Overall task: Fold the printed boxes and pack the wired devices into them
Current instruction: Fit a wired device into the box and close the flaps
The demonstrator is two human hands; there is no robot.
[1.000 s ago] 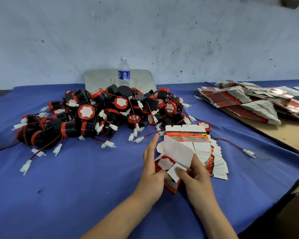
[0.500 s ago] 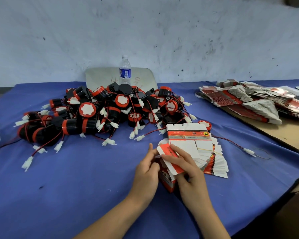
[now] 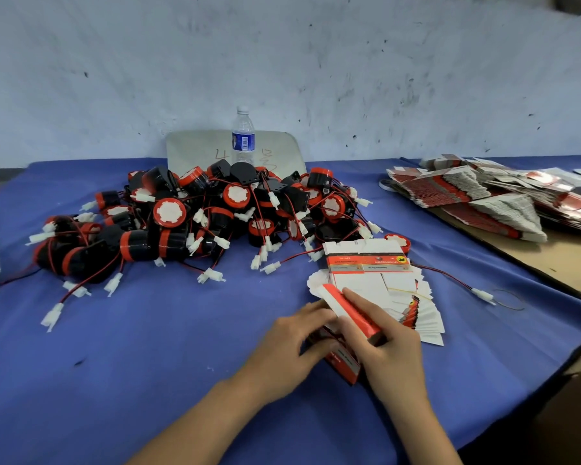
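A small red and white printed box [image 3: 344,362] stands on the blue cloth near the front. My left hand [image 3: 292,344] grips its left side. My right hand [image 3: 379,344] holds its right side, fingers over the red lid flap [image 3: 348,305], which is bent down over the top. What is inside the box is hidden. Just behind lies a fanned stack of flat box blanks [image 3: 383,283]. A big heap of black and red wired devices [image 3: 215,219] with white connectors fills the middle of the table.
A water bottle [image 3: 243,137] stands behind the heap against a grey board [image 3: 195,149]. More flat box blanks [image 3: 483,199] are piled on brown cardboard [image 3: 564,263] at the right. One loose red wire with a connector [image 3: 482,293] lies right of the stack. The table's edge [image 3: 550,374] runs diagonally at the right.
The white lid flap stood up open; my right hand has folded it down over the box top. My left hand moved from the flap down to the box's side.
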